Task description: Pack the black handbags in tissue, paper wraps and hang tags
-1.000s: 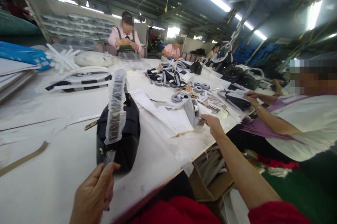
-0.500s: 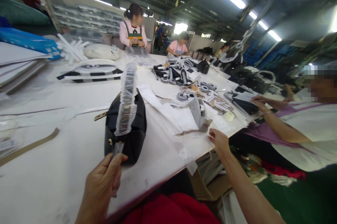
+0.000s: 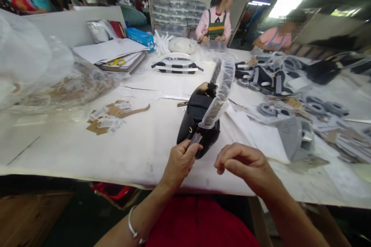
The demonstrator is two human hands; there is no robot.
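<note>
A black handbag (image 3: 198, 109) stands on the white table, with gold-coloured fittings and a zip pull at its left side. Its arched handle (image 3: 224, 88) is wrapped in clear plastic. My left hand (image 3: 181, 162) grips the near lower end of that handle, where a short piece of clear film shows by the thumb. Just right of the bag, my right hand (image 3: 246, 166) hovers over the table, apart from the bag. Its fingers are curled, with the thumb close against them. Whatever lies between those fingertips, if anything, is too small or hidden to make out.
Tags and brown paper pieces (image 3: 108, 117) lie left. White sheets (image 3: 261, 135) and a grey holder (image 3: 294, 138) are at right, before a heap of wrapped black parts (image 3: 269, 73). Plastic bags (image 3: 43, 61) pile up far left. A co-worker (image 3: 216, 19) stands across the table.
The view has swung left. My right hand has come from beside the grey holder at the table's edge to near the handbag. My left hand keeps its grip on the handle.
</note>
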